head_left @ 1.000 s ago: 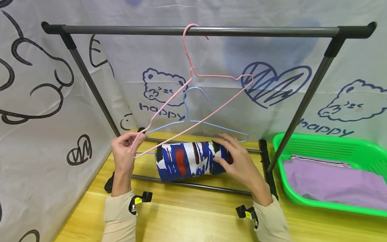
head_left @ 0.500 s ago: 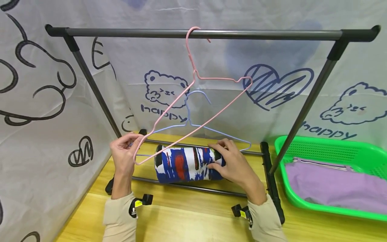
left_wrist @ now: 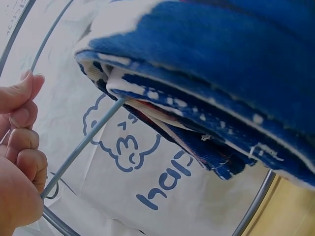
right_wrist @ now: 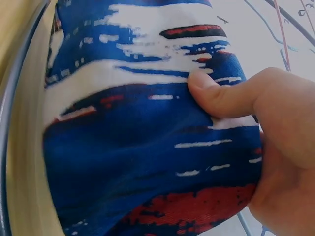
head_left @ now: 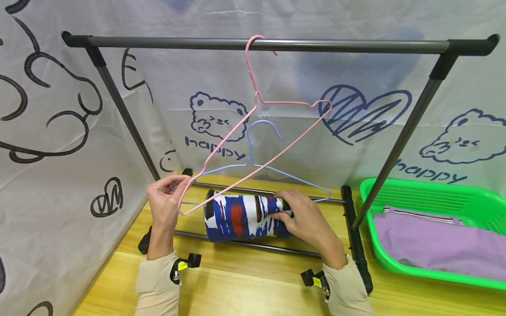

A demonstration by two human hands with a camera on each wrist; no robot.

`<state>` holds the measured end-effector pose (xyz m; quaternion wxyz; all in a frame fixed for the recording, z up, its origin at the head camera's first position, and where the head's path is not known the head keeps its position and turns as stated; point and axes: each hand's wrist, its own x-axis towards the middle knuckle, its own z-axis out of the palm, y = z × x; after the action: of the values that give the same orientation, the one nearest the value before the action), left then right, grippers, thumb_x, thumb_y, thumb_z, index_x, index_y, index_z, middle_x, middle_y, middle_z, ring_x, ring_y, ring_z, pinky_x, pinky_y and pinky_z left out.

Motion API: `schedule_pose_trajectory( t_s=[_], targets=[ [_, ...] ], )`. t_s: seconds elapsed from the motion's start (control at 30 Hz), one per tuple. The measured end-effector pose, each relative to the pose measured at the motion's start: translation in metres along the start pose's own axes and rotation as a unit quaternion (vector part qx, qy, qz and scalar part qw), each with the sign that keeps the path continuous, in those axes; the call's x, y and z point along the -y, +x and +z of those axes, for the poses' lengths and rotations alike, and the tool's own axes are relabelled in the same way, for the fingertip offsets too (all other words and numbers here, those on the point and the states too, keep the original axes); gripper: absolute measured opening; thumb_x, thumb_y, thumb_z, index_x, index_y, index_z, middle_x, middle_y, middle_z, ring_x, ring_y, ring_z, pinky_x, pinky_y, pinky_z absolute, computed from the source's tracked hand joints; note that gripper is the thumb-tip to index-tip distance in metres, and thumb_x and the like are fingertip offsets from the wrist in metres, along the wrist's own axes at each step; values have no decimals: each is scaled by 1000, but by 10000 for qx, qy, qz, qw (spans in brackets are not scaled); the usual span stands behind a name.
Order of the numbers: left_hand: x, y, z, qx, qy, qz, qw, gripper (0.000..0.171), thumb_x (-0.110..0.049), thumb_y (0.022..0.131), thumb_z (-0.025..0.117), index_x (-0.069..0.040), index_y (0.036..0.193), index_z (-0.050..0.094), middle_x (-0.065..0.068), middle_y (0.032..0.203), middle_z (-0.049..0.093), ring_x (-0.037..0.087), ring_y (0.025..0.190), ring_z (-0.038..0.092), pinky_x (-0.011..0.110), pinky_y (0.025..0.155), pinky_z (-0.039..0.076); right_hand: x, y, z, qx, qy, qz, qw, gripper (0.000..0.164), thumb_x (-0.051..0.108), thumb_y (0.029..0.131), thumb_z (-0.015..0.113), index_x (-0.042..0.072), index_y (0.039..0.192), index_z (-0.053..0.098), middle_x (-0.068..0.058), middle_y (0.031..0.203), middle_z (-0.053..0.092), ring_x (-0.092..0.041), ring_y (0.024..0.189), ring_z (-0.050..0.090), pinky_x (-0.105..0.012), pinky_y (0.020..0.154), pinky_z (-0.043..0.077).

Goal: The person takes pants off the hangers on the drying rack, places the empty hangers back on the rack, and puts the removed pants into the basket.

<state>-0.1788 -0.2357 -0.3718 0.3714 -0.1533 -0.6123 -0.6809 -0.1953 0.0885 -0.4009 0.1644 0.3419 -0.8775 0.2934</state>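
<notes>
A blue wire clothes hanger (head_left: pixel 296 178) is held low inside the rack. My left hand (head_left: pixel 163 204) pinches its left end between thumb and forefinger, other fingers curled, as the left wrist view shows. Over the hanger's lower bar lies a folded blue, white and red cloth (head_left: pixel 241 219); the bar enters its fold in the left wrist view (left_wrist: pixel 93 132). At the cloth's right part my right hand (head_left: pixel 310 217) grips it, thumb on the front face and fingers hidden behind. A pink hanger (head_left: pixel 284 103) hangs tilted from the rail, its left end crossing in front of my left hand.
The dark metal rack (head_left: pixel 178 43) has side posts and low crossbars around the work. A green basket (head_left: pixel 427 273) with folded lilac clothing (head_left: pixel 435 239) stands at the right. Behind is a drawn-on white sheet; below, a yellow wood-grain table (head_left: pixel 237 281).
My right hand has shifted a little left along the cloth and tightened on its right part. The left hand keeps its pinch on the blue hanger. The head view has moved slightly.
</notes>
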Motion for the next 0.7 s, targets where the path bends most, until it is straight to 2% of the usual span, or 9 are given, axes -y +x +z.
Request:
schedule_pose_trajectory(
  t_s=[0.1, 0.27, 0.33, 0.43, 0.5, 0.7],
  targets=[
    [1, 0, 2, 32, 21, -13, 10000, 17, 18, 86, 68, 4, 84, 78, 4, 77, 73, 10, 64, 63, 16, 60, 51, 0, 1, 0, -121, -4, -52, 9999, 34, 17, 87, 84, 8, 116, 69, -6, 112, 72, -28, 106, 68, -47, 89, 55],
    [1, 0, 2, 118, 167, -7, 9998, 25, 19, 86, 68, -3, 83, 80, 2, 75, 72, 10, 63, 64, 16, 61, 53, 0, 2, 1, -447, -27, -307, 9985, 34, 13, 84, 85, 8, 114, 69, -7, 110, 73, -28, 104, 68, -47, 89, 55],
    [0, 0, 2, 177, 350, -11, 9992, 19, 16, 86, 71, -1, 83, 80, 1, 75, 72, 8, 64, 63, 16, 61, 52, -1, 2, 2, -598, -50, -409, 9974, 35, 11, 83, 86, 7, 114, 69, -8, 110, 72, -28, 106, 67, -47, 92, 54],
    [-2, 0, 2, 250, 649, -60, 9976, 4, 13, 86, 75, 9, 83, 76, -1, 75, 71, 7, 62, 59, 14, 57, 49, -1, 2, 2, -798, -116, -534, 9953, 36, 6, 82, 86, 6, 114, 69, -8, 110, 72, -28, 106, 66, -46, 95, 53],
    [-3, 1, 2, 283, 879, -58, 9957, 6, 11, 85, 76, 14, 83, 72, -3, 74, 70, 6, 60, 55, 14, 54, 44, 0, 3, 2, -905, -153, -627, 9938, 36, 4, 82, 85, 6, 114, 69, -7, 111, 72, -27, 106, 65, -45, 97, 51],
    [-1, -1, 1, 348, 1216, 123, 9919, 4, 14, 84, 75, 12, 83, 72, -3, 71, 64, 7, 56, 46, 17, 49, 35, 2, 4, 2, -1112, -215, -760, 9907, 36, -1, 81, 82, 4, 113, 69, -7, 112, 72, -27, 109, 64, -45, 107, 45]
  ],
)
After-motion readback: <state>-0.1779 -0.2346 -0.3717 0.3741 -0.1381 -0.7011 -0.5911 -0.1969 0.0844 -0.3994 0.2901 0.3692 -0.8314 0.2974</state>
